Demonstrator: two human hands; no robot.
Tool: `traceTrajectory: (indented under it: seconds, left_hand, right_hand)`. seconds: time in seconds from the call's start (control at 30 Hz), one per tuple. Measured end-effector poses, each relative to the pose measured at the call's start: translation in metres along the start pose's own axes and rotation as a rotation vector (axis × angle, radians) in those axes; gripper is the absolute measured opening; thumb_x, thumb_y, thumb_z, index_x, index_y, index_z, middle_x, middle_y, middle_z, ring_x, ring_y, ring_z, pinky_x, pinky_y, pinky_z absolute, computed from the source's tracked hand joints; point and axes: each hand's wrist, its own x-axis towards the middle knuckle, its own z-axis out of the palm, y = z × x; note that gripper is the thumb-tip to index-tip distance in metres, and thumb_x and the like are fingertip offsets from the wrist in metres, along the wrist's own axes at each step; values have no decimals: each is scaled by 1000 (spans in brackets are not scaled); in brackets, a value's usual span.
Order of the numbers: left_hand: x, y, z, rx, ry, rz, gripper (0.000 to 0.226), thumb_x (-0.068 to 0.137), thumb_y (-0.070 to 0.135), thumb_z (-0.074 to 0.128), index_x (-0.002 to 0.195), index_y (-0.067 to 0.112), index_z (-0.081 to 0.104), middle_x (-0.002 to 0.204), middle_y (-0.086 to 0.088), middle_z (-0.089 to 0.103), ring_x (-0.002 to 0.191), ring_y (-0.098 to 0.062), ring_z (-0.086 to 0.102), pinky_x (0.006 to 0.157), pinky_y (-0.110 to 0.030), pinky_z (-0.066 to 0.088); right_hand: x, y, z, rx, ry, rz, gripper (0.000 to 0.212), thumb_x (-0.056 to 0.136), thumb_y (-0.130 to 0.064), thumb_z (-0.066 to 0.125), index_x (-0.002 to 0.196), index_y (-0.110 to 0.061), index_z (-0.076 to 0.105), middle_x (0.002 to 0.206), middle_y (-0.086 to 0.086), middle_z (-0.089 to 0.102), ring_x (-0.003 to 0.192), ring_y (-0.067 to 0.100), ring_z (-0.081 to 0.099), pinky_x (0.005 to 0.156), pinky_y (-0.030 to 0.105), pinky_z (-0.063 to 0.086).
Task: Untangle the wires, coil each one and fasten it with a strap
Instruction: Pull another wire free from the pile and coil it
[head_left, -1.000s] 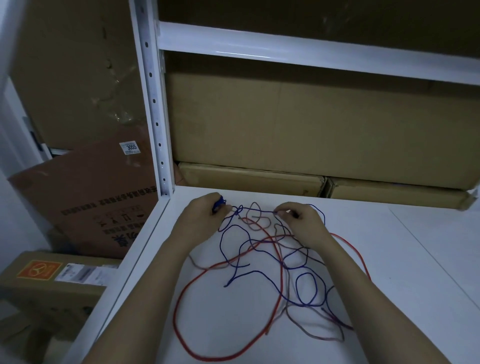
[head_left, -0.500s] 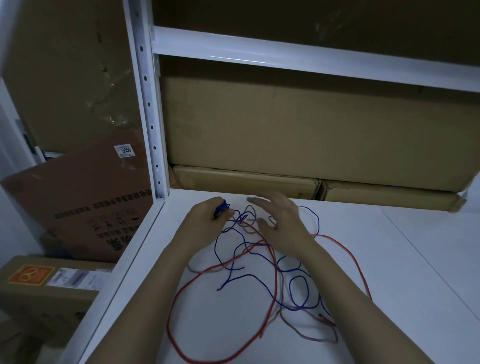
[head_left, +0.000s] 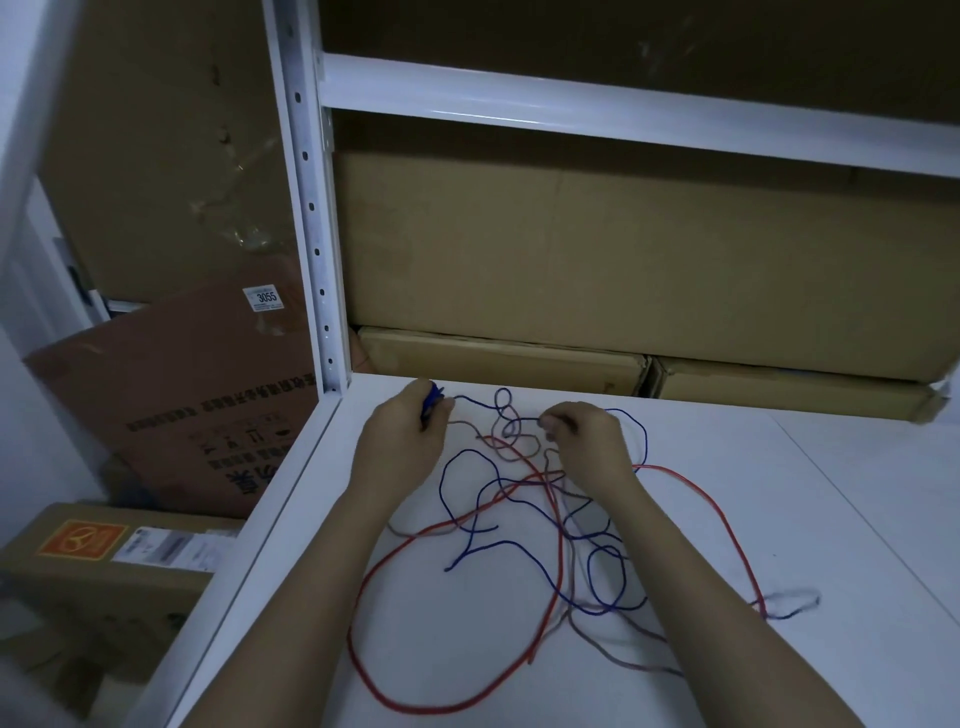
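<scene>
A tangle of thin wires lies on the white shelf surface (head_left: 779, 493): a blue wire (head_left: 524, 545), a red wire (head_left: 722, 525) and a greyish-brown wire (head_left: 623, 660) cross each other between my forearms. My left hand (head_left: 402, 441) is closed on a small bunch of the blue wire at the far left of the tangle. My right hand (head_left: 587, 441) pinches a strand of the blue wire at the tangle's far end; a short stretch runs between the two hands. No strap is in view.
Cardboard boxes (head_left: 498, 358) fill the back of the shelf just behind my hands. A white perforated upright (head_left: 317, 249) stands at the shelf's left corner. More cartons (head_left: 171, 395) lean and lie on the floor to the left, below the shelf edge.
My right hand was open above the tangle half a second ago; it has come down and closed on a strand. My left hand has kept its grip and place.
</scene>
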Motion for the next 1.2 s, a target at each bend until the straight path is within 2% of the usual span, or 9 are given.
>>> traceTrajectory:
  seconds: [0.23, 0.33, 0.4, 0.5, 0.67, 0.8, 0.93, 1.03, 1.2]
  left_hand:
    - [2, -1, 1, 32, 22, -119, 37, 97, 28, 53, 66, 21, 33, 54, 2, 34, 49, -11, 33, 47, -24, 21]
    - [-2, 6, 9, 40, -34, -78, 37, 97, 30, 52, 67, 21, 33, 55, 1, 36, 51, -11, 35, 48, -24, 25]
    - [-3, 10, 12, 38, -46, -50, 36, 97, 29, 52, 67, 20, 34, 55, 1, 36, 51, -11, 34, 49, -25, 25]
    - [-3, 14, 16, 28, -50, -34, 32, 97, 29, 53, 72, 14, 40, 55, 0, 37, 51, -12, 35, 50, -26, 26]
    - [-5, 19, 19, 13, -49, -16, 32, 97, 29, 53, 71, 17, 39, 55, 2, 35, 50, -12, 33, 49, -26, 26]
    - [-5, 22, 18, -6, -42, 3, 31, 97, 29, 53, 73, 12, 42, 55, 1, 36, 50, -12, 34, 50, -29, 28]
    - [-6, 27, 14, -35, -24, 25, 35, 96, 28, 55, 68, 21, 35, 54, 4, 31, 50, -12, 32, 47, -23, 22]
    - [-5, 32, 11, -77, -15, 29, 37, 96, 26, 55, 66, 23, 33, 55, 3, 32, 51, -13, 33, 48, -23, 24]
    - [-6, 37, 9, -91, -5, 33, 42, 96, 26, 55, 64, 23, 29, 55, 2, 31, 52, -13, 31, 48, -23, 25]
  right_hand:
    - [-4, 26, -11, -521, -161, 73, 26, 98, -21, 47, 107, -9, 69, 108, 13, 62, 102, 31, 57, 83, 36, 48]
    - [-8, 14, -7, -753, -172, -91, 30, 99, -27, 44, 119, -20, 66, 126, 3, 58, 119, 26, 48, 105, 43, 34]
    - [-12, 1, -7, -586, -52, -237, 31, 96, -17, 48, 123, -18, 64, 130, 4, 57, 125, 25, 46, 110, 42, 27]
    - [-21, -23, -8, -21, 168, -264, 24, 93, -7, 55, 113, -9, 67, 110, 7, 67, 106, 22, 58, 91, 27, 42]
    - [-34, -41, -9, 427, -98, -186, 32, 90, -29, 65, 119, -31, 53, 113, -7, 55, 102, 8, 57, 86, 25, 51]
    - [-35, -40, -7, 385, -152, -74, 52, 76, -46, 75, 112, -55, 38, 110, -16, 49, 92, 5, 59, 77, 27, 54]
    - [-31, -32, -7, 109, -56, -115, 61, 75, -47, 76, 119, -50, 34, 103, -19, 51, 84, 1, 58, 70, 29, 52]
    - [-30, -28, -3, 48, -212, -17, 80, 64, -54, 80, 126, -43, 29, 109, -15, 54, 95, 6, 55, 73, 28, 47]
    - [-29, -21, -2, 38, -154, -134, 28, 84, -31, 72, 108, -23, 61, 89, -7, 61, 91, 14, 55, 74, 18, 39]
